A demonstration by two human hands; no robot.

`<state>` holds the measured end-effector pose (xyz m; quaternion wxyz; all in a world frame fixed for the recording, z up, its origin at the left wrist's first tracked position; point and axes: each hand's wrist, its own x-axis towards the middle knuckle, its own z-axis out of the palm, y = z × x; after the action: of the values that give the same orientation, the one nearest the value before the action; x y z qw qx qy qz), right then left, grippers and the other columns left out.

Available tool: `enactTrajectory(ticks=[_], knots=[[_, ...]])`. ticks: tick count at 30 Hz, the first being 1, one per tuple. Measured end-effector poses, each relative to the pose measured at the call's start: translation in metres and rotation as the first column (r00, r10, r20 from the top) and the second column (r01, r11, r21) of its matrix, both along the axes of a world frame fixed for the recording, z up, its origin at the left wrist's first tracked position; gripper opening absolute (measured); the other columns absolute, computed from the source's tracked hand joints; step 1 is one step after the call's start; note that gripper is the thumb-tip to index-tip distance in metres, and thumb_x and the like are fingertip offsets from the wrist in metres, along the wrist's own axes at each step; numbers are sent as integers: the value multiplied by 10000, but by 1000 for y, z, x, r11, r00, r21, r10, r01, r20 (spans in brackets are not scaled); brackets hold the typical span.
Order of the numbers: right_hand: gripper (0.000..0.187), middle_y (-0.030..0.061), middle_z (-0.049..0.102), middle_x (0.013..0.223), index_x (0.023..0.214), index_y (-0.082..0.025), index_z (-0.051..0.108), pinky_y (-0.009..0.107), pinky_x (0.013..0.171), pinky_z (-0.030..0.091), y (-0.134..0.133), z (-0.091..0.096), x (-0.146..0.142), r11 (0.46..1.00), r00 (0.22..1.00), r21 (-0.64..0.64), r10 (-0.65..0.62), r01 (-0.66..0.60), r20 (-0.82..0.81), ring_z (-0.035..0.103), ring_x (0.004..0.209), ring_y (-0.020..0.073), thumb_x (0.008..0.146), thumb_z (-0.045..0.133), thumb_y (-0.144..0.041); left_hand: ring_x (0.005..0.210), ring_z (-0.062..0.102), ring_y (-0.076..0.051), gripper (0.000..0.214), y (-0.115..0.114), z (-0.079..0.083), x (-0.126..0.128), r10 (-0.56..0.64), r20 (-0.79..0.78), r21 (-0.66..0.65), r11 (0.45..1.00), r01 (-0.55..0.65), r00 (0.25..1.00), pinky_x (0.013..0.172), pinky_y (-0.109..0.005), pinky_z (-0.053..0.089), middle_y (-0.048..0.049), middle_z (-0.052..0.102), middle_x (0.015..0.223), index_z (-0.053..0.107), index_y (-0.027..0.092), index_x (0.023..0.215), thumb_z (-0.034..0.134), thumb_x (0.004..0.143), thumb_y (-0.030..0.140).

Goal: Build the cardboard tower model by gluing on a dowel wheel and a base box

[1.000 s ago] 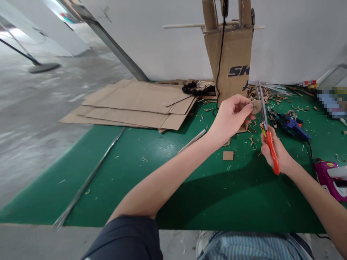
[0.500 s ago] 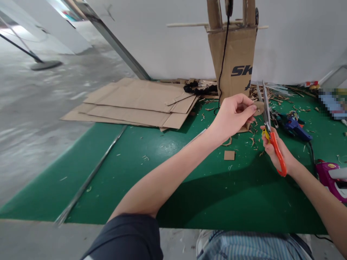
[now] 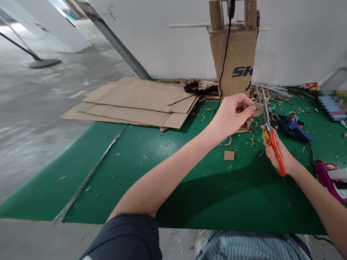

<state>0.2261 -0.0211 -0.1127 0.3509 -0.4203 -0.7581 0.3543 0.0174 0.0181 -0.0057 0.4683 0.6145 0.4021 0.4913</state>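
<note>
Between the thumb and fingers of my left hand (image 3: 235,115) is a small rounded cardboard piece (image 3: 258,109). My right hand (image 3: 279,151) grips a pair of scissors (image 3: 273,144) with orange and yellow handles. The blades point up and stand slightly apart, close to the right edge of the cardboard piece. Whether they touch it, I cannot tell. Below my hands, a small cardboard square (image 3: 229,155) lies on the green table (image 3: 151,162). Behind my left hand stands a tall cardboard structure (image 3: 233,54) with dark lettering and a black cord.
Flat cardboard sheets (image 3: 135,97) lie at the back left. Cardboard scraps (image 3: 267,95) cover the back right. A blue glue gun (image 3: 296,130), a magenta tool (image 3: 328,177) and a blurred-out phone-like object (image 3: 333,104) are at the right. A long thin metallic strip (image 3: 92,173) crosses the left side.
The scissor blades look slightly lower, and the view has shifted a little. Both hands keep their hold.
</note>
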Motion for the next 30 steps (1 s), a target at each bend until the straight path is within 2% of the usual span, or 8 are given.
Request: enactTrajectory(ticks=[4, 8, 13, 19, 26, 30], knots=[[706, 38, 446, 919, 1514, -300, 235, 356, 639, 474, -1, 2, 0, 999, 1000, 18, 28, -28, 8, 462, 759, 208, 942, 431, -663, 566, 615, -68, 150, 0, 2, -2, -10, -55, 28, 1000, 12, 998, 572, -187, 506, -1, 642, 655, 607, 141, 748, 623, 877, 66], [672, 23, 440, 901, 1486, -309, 281, 346, 640, 461, 0, 4, 0, 999, 1000, 32, 25, -25, 0, 447, 736, 192, 942, 418, -679, 580, 619, -71, 137, 0, 4, -5, -13, -100, 55, 998, 19, 995, 570, -188, 497, -9, 651, 673, 617, 139, 761, 617, 881, 72], [690, 3, 462, 836, 1462, -275, 327, 317, 578, 455, 3, 0, 4, 1000, 1000, -8, 5, -5, 10, 441, 671, 170, 920, 484, -674, 592, 615, -76, 110, 0, 3, -7, -29, -136, 84, 996, 41, 990, 566, -190, 490, -13, 650, 670, 626, 147, 787, 618, 883, 93], [678, 7, 499, 849, 1442, -244, 358, 314, 580, 447, 4, -1, 4, 999, 999, -18, -30, 30, 13, 454, 649, 151, 920, 505, -650, 598, 615, -86, 112, 2, 1, -7, -26, -139, 86, 996, 38, 990, 580, -215, 491, -14, 652, 671, 621, 151, 784, 615, 884, 100], [516, -4, 522, 806, 1331, -229, 454, 331, 615, 448, 4, 11, 3, 994, 987, 39, -106, 101, 124, 497, 628, 155, 930, 550, -539, 610, 622, -94, 108, 4, 2, -10, -35, -147, 94, 994, 49, 988, 598, -231, 502, -15, 649, 679, 628, 143, 785, 621, 880, 93], [470, -4, 529, 799, 1327, -229, 456, 325, 593, 432, 4, 13, 3, 993, 985, 33, -114, 111, 132, 500, 606, 151, 954, 508, -511, 609, 625, -84, 101, 4, 2, -11, -31, -129, 89, 995, 43, 991, 607, -221, 514, -13, 651, 679, 635, 138, 790, 632, 885, 107]])
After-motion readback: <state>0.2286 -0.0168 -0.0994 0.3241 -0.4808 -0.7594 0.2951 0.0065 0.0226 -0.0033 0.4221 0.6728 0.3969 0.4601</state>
